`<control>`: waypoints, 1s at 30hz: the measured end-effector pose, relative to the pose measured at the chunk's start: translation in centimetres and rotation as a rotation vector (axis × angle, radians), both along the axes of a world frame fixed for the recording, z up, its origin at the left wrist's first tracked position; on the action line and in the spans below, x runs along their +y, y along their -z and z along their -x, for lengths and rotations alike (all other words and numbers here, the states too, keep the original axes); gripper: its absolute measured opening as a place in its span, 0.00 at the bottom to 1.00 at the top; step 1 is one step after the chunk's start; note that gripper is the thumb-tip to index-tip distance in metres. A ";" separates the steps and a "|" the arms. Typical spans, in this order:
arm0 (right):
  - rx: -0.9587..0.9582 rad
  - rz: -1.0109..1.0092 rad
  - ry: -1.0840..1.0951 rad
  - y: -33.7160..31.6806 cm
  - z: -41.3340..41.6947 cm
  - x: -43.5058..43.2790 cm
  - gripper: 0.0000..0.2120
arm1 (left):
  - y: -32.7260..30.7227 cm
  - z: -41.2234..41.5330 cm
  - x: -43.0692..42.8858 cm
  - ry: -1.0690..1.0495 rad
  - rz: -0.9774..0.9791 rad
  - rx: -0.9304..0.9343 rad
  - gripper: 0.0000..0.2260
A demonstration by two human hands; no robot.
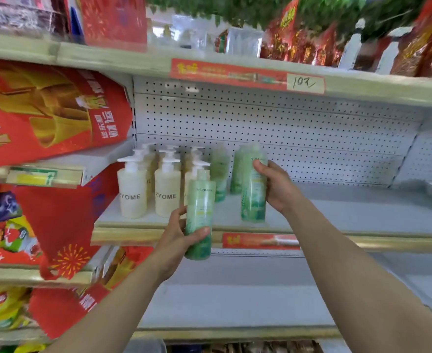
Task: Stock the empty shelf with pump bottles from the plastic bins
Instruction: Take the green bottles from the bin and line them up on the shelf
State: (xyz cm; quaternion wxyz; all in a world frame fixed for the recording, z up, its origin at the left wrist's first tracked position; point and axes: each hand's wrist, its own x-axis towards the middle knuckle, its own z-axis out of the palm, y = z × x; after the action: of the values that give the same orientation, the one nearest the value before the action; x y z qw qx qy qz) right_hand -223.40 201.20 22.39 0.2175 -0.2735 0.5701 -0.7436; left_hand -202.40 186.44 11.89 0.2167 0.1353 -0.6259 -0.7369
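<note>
My left hand [178, 236] grips a green bottle [199, 215] upright, in front of the shelf's front edge. My right hand [276, 186] holds a second green bottle [253, 189] standing on the grey shelf [337, 215]. Behind these, two more green bottles [221, 171] stand near the pegboard back. Several cream pump bottles [132, 192] marked ZYOME stand in rows at the shelf's left end. The plastic bins are out of view.
A shelf above [235, 70] carries a red price strip marked 10 and red packets. Red gift bags [44, 110] fill the unit to the left. The lower grey shelf [235, 296] lies beneath my arms. Bare shelf stretches right of the bottles.
</note>
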 end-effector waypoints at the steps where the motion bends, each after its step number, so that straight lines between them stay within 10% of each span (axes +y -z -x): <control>1: 0.022 -0.010 0.031 -0.2 1.3 -0.2 0.27 | -0.2 0.7 0.0 -0.012 -0.004 0.004 0.39; 30: 0.202 -0.206 0.044 4.3 13.0 -5.4 0.21 | -0.8 10.9 2.9 -0.091 0.044 0.048 0.30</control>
State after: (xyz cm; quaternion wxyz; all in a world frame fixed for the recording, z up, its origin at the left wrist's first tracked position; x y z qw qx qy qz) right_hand -236.45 195.82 18.13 0.1695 -0.3108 0.6684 -0.6542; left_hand -213.32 189.39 12.65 0.2680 0.1411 -0.6296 -0.7154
